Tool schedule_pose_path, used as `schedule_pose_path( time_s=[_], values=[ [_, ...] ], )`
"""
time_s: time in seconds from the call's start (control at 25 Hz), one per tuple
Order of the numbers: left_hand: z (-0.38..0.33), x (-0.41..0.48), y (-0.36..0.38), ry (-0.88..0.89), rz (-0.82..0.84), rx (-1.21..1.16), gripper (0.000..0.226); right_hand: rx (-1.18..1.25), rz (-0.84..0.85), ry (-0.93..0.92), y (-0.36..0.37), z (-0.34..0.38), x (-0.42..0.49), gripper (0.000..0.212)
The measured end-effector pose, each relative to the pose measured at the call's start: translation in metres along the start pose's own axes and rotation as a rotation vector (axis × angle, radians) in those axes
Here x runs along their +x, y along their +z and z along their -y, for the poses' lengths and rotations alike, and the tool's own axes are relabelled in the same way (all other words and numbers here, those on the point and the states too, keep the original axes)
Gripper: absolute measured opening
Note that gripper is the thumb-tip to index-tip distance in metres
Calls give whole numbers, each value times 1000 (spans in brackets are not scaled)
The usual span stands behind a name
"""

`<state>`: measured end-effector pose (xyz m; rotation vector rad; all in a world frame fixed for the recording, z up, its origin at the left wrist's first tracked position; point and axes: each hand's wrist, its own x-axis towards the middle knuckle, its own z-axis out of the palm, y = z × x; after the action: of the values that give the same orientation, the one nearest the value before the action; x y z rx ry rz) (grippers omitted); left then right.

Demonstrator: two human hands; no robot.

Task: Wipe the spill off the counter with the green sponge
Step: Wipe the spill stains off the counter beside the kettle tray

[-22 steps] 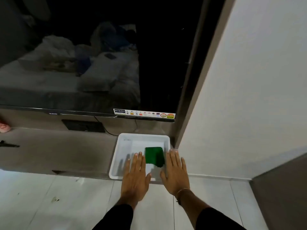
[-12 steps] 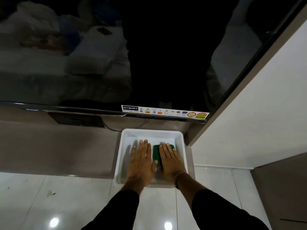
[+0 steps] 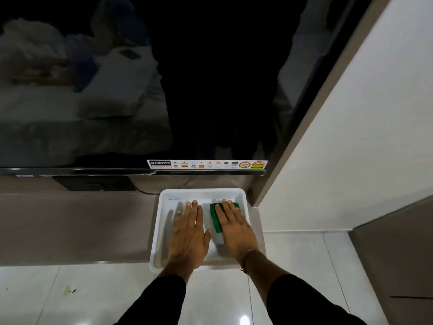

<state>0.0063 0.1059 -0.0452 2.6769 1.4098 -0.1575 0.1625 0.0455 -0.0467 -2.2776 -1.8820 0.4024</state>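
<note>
Directly below the head camera, a white tray (image 3: pixel 246 207) sat at the right end of a grey counter (image 3: pixel 77 228), its near rim hanging slightly past the counter's front edge. Both hands lay palm down inside it. The left hand (image 3: pixel 189 235) was flat on the tray floor, fingers extended and close together, thumb angled out toward the other hand; it held nothing. The right hand (image 3: pixel 234 227) lay flat on top of the green sponge (image 3: pixel 215 218), fingers straight and pressed together over it — not curled around it. The sponge lay in the right half of the tray, toward the far side; its left edge and far corners showed from under the hand. The two hands were near each other but apart, with a strip of bare tray between them. Black sleeves covered both forearms, and a thin band (image 3: pixel 244 259) circled the right wrist. Above the counter hung a dark TV screen (image 3: pixel 210 78) with a sticker strip (image 3: pixel 207 164) along its lower edge, reflecting a dim room. A white wall (image 3: pixel 351 137) stood to the right — pale glossy floor tiles (image 3: pixel 70 296) lay below.
</note>
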Motion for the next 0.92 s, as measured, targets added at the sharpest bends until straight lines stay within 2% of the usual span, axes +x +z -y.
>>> schedule_pose_path(
  time_s=[0.12, 0.28, 0.4, 0.68, 0.92],
  values=[
    [-35, -9, -20, 67, -10, -57, 81, 10, -127, 37, -37, -19, -30, 75],
    [-131, -21, -57, 247, -76, -59, 75, -56, -260, 179, -93, -90, -99, 78],
    [-223, -29, -72, 397, -86, -74, 81, -92, -352, 313, -122, -164, -169, 85],
    [-456, -44, -81, 666, -78, 16, 83, -107, -495, 616, -168, -330, -340, 78],
    [-641, -72, -85, 944, -83, 36, 81, -114, -522, 885, -205, -434, -479, 80]
  ],
)
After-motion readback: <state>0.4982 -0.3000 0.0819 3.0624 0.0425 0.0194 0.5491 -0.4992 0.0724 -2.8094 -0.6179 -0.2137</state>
